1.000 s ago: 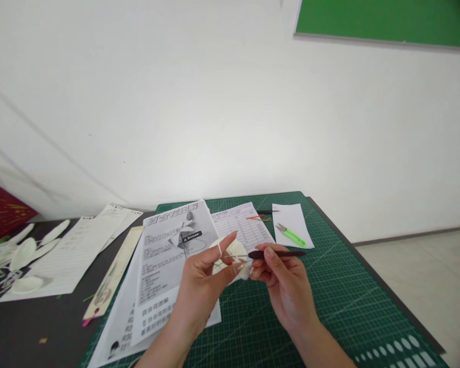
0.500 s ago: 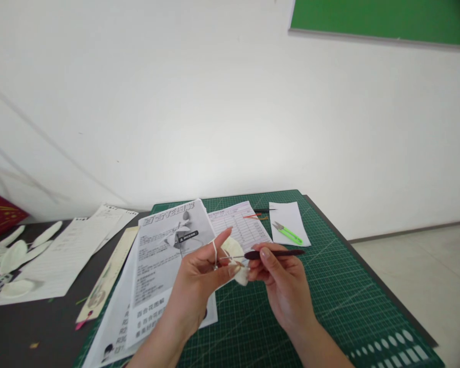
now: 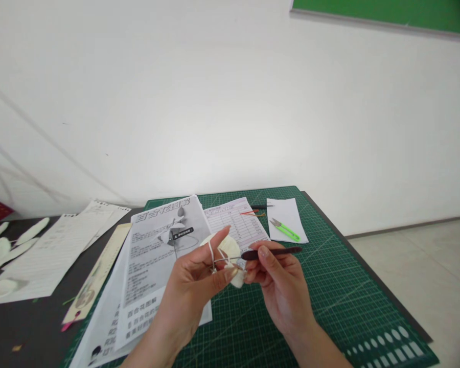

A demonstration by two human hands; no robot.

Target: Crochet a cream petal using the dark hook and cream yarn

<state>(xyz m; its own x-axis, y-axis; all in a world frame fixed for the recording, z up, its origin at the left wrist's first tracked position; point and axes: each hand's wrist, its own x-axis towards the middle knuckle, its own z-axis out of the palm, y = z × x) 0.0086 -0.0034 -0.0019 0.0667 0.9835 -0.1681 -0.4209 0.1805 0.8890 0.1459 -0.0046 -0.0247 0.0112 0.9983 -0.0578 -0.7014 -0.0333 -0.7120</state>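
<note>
My left hand (image 3: 193, 286) pinches a small cream crocheted piece (image 3: 235, 260) between thumb and fingers, with white yarn (image 3: 210, 251) looped over the raised forefinger. My right hand (image 3: 281, 286) grips a dark crochet hook (image 3: 272, 252), its tip poking into the cream piece. Both hands hover above the green cutting mat (image 3: 329, 296), just over a printed instruction sheet (image 3: 157, 255).
Green thread snips (image 3: 285, 230) lie on a white paper slip (image 3: 287, 220) at the back of the mat, beside a form sheet (image 3: 233, 220). To the left lie lined papers (image 3: 49, 255), a bookmark-like strip (image 3: 95, 276) and cream petal shapes (image 3: 0, 250). A white wall stands behind.
The view has drifted slightly right and up, so things on the table sit further left. My hands keep the same hold, with small movements of hook and yarn.
</note>
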